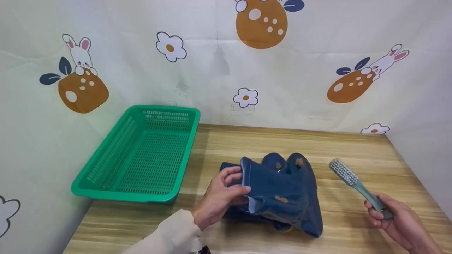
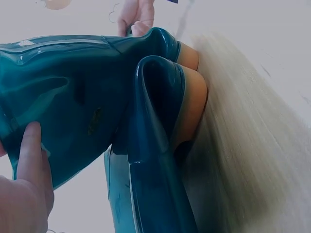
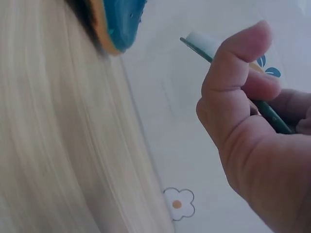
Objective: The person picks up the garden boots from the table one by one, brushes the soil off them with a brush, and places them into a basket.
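A pair of dark blue rubber boots (image 1: 293, 197) with tan soles lies in the middle of the wooden table. My left hand (image 1: 222, 194) grips the upper boot by the rim of its shaft, thumb on the outside near the opening. In the left wrist view that boot's shaft (image 2: 73, 92) is lifted, while the other boot (image 2: 160, 121) lies beside it. Over at the right, my right hand (image 1: 395, 215) holds a green scrubbing brush (image 1: 363, 190) by its handle, pale bristles facing up, apart from the boots.
An open green plastic basket (image 1: 192, 148) with slotted walls stands at the left of the wooden table (image 1: 339, 141). A white sheet (image 1: 204, 81) printed with rabbits, fruit and flowers covers the walls at the back and sides.
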{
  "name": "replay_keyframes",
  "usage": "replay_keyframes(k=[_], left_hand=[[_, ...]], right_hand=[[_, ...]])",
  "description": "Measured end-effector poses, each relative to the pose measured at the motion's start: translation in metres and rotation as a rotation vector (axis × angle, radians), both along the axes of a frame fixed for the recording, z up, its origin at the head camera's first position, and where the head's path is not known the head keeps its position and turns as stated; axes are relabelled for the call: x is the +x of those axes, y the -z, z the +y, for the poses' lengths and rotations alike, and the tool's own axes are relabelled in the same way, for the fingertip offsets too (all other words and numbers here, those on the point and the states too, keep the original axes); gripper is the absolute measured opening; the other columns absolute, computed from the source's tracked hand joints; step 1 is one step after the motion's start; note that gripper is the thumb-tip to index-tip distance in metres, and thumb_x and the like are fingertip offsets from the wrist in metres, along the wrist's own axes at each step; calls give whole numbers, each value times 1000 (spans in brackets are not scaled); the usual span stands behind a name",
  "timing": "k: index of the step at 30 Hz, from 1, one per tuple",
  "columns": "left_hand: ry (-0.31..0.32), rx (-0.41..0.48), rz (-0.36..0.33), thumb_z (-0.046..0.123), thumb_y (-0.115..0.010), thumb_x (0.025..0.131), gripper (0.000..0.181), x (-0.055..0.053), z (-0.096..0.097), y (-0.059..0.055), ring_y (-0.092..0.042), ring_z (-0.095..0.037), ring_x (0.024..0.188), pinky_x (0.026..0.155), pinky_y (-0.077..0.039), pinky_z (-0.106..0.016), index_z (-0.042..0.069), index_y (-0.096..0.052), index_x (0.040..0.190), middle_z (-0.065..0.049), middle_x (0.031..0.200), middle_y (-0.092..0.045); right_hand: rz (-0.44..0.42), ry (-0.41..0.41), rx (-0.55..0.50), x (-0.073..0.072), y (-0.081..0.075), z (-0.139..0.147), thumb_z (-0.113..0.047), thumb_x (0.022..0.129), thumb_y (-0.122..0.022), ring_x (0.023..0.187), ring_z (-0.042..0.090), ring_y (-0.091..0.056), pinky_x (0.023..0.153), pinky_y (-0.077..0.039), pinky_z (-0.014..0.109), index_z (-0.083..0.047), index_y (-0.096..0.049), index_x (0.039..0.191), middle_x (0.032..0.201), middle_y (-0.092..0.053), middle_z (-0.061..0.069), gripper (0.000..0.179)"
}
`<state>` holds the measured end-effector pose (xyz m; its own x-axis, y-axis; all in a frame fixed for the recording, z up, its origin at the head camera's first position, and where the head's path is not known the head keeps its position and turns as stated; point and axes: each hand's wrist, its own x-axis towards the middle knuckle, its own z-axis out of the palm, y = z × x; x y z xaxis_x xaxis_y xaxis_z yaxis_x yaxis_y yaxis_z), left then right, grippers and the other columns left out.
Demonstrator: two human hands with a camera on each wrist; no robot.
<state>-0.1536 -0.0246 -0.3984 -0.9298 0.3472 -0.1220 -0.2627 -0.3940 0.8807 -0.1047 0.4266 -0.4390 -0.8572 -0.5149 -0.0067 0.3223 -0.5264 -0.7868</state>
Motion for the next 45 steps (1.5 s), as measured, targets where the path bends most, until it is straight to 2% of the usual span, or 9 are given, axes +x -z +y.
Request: replay_keyframes(k=[9, 13, 19, 22, 24, 29, 37, 42, 45], left_hand=[[1, 5, -1, -10, -67, 75, 66, 0, -1, 2, -63, -34, 96, 76, -52, -47, -3, -35, 132, -19, 119, -54], [1, 24, -4, -11, -64, 77, 63, 2, 0, 2, -63, -31, 94, 74, -53, -47, -4, -33, 131, -20, 121, -51], [-2, 55, -7, -8, -63, 80, 60, 6, 3, 0, -62, -27, 94, 74, -53, -47, -4, -32, 131, -21, 124, -46], [1, 68, -13, -7, -65, 80, 61, 7, 3, -2, -61, -28, 96, 76, -52, -47, -4, -31, 131, -21, 125, -45], [7, 77, -20, -6, -66, 80, 63, 8, 3, -4, -61, -29, 98, 77, -52, -48, -4, -30, 132, -21, 127, -44], [10, 81, -40, 1, -69, 80, 67, 11, 4, -6, -60, -32, 102, 77, -51, -49, -3, -29, 134, -21, 130, -42], [21, 34, -29, 9, -70, 81, 79, 20, 10, -15, -57, -28, 104, 76, -52, -46, 1, -20, 142, -19, 136, -34], [51, -36, -57, 13, -70, 82, 89, 28, 14, -23, -58, -26, 103, 80, -52, -43, 9, -10, 147, -20, 131, -36], [51, -48, -89, 21, -68, 85, 86, 30, 16, -26, -57, -29, 104, 80, -51, -48, 13, -8, 147, -21, 130, -36]], right_hand=[[19, -115, -306, -3, 8, -4, -22, 100, 10, 84, 21, -45, 79, -45, 36, 7, -42, 125, 115, -51, 19, 64], [45, -161, -347, -3, 8, -9, -19, 98, 14, 83, 20, -37, 77, -38, 34, 5, -37, 125, 114, -47, 16, 63], [101, -118, -257, -2, 6, -17, -11, 100, 7, 80, 16, -32, 67, -29, 28, 4, -41, 128, 104, -48, 9, 57], [138, -73, -190, -1, 4, -20, -6, 100, 3, 80, 14, -40, 64, -30, 26, 4, -40, 134, 102, -50, 7, 56], [147, -54, -159, 1, 3, -21, -4, 100, 1, 82, 14, -45, 64, -35, 24, 5, -41, 133, 101, -51, 6, 54], [112, -31, -101, 2, -1, -21, -4, 101, -4, 82, 14, -51, 69, -46, 23, 7, -49, 119, 98, -53, 5, 49], [68, 12, -18, 3, -5, -22, -4, 102, -10, 84, 11, -54, 64, -47, 20, 4, -55, 117, 106, -60, 7, 48], [111, 71, 58, 4, -4, -24, -4, 103, -14, 79, 8, -52, 56, -36, 17, 0, -59, 115, 98, -62, 5, 46], [153, 81, 62, 4, -2, -24, -3, 102, -13, 70, 10, -40, 56, -26, 22, 1, -58, 115, 95, -61, 4, 48]])
